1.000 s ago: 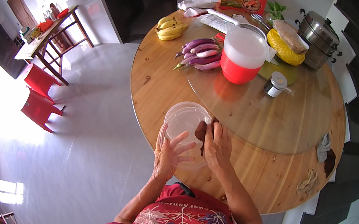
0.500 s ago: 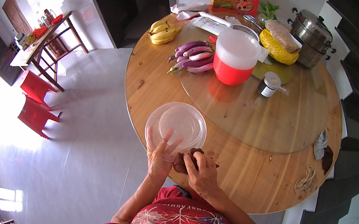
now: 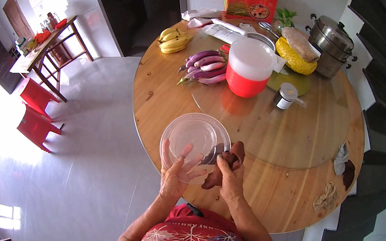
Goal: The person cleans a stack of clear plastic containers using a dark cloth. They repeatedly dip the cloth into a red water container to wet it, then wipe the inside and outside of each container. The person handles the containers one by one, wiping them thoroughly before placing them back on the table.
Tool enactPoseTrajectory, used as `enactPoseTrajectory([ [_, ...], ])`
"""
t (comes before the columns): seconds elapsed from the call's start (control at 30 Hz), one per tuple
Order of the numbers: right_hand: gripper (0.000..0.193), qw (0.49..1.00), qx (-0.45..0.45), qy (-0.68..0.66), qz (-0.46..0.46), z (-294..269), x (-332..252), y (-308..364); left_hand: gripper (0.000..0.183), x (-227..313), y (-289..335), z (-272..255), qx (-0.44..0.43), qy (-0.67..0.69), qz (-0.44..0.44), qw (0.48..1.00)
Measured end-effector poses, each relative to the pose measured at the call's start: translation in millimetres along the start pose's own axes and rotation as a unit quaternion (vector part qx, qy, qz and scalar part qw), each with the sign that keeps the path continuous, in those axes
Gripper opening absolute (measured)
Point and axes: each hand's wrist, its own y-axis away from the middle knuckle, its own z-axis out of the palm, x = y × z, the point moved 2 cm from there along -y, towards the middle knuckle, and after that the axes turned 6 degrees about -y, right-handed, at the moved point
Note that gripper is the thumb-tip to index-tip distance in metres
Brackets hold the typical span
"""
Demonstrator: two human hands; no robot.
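Observation:
A round clear plastic bowl [image 3: 190,131] is held up over the near edge of the table. My left hand [image 3: 174,178] supports it, its spread fingers showing through the plastic. At the bowl's right rim, my right hand [image 3: 232,180] grips a brown cloth [image 3: 236,150], thumb on top. Part of the cloth hangs below the fingers, and a dark part shows through the bowl wall. Farther back stands a stack of translucent bowls [image 3: 253,53] with a red one [image 3: 245,82] around its lower part.
On the round wooden table [image 3: 156,93] with its glass turntable lie bananas [image 3: 174,41], purple eggplants [image 3: 206,66], a lidded jar [image 3: 286,96] and a yellow bag [image 3: 294,57]. A steamer pot [image 3: 331,47] and red box [image 3: 250,0] stand behind. Crumpled rags [image 3: 327,197] lie at right.
The brown cloth was bunched under my right hand beside the bowl; now it is spread more and pinched at the rim. The bowl has shifted slightly right.

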Motion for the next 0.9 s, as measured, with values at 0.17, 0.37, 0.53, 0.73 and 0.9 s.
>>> enactPoseTrajectory([
  [0.17, 0.026, 0.973, 0.021, 0.160, -0.165, -3.0, -9.5, -8.6, 0.070, -8.2, -6.1, -19.8, 0.155, -0.231, 0.062, 0.959],
  [0.37, 0.053, 0.727, -0.041, 0.469, -0.499, 23.5, -34.5, 9.2, 0.055, 15.3, -0.1, 1.2, 0.054, -0.334, 0.072, 0.938],
  [0.53, 0.058, 0.680, -0.211, 0.486, -0.507, 39.8, -24.8, 40.3, 0.057, 18.4, 5.0, 28.9, -0.041, -0.137, -0.010, 0.990],
  [0.73, 0.061, 0.802, -0.255, 0.387, -0.375, 37.8, -35.3, 23.0, 0.064, 15.8, 11.6, 36.1, -0.079, -0.048, -0.021, 0.996],
  [0.9, 0.056, 0.869, -0.086, 0.353, -0.337, 40.4, -37.7, -13.9, 0.074, 6.6, 23.0, 35.6, -0.154, -0.040, -0.110, 0.981],
])
